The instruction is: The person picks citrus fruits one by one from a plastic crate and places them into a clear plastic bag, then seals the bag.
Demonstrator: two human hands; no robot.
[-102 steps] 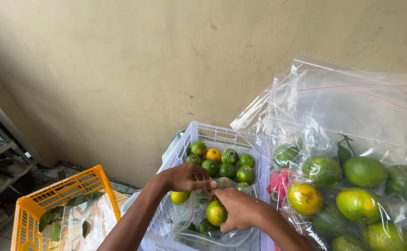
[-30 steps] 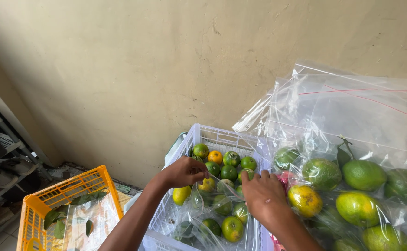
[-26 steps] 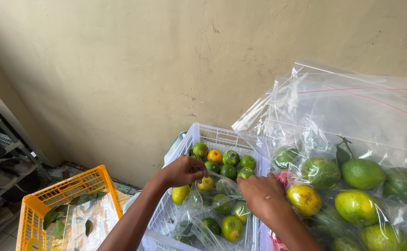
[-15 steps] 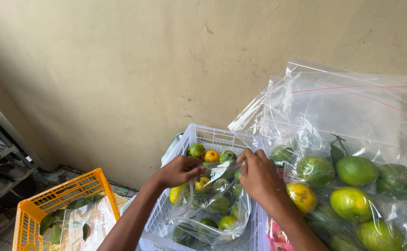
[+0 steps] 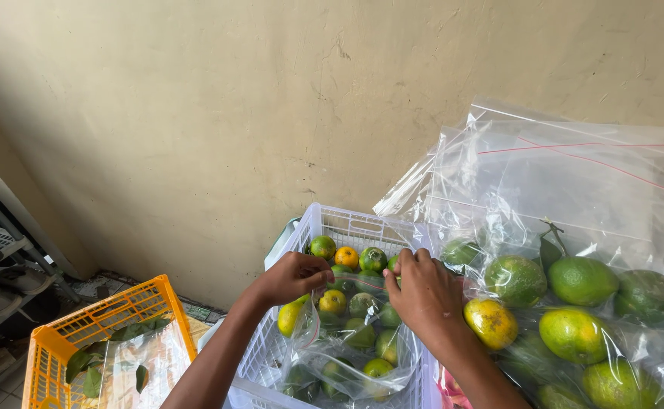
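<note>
Risk: the bag point(image 5: 347, 341) is full of fruit and you hold it only by its top edge. The thin film could slip out of a pinch or tear, and fruit would spill into the crate point(image 5: 324, 227).

Bag sits in the crate, lower centre of frame.

Left hand point(image 5: 292, 276): curled, fingers pinched shut on the bag's left rim, forearm coming up from the bottom edge. Right hand point(image 5: 423, 291): back to camera, fingers bent down onto the right rim; looks closed on the film, fingertips hidden.
</note>
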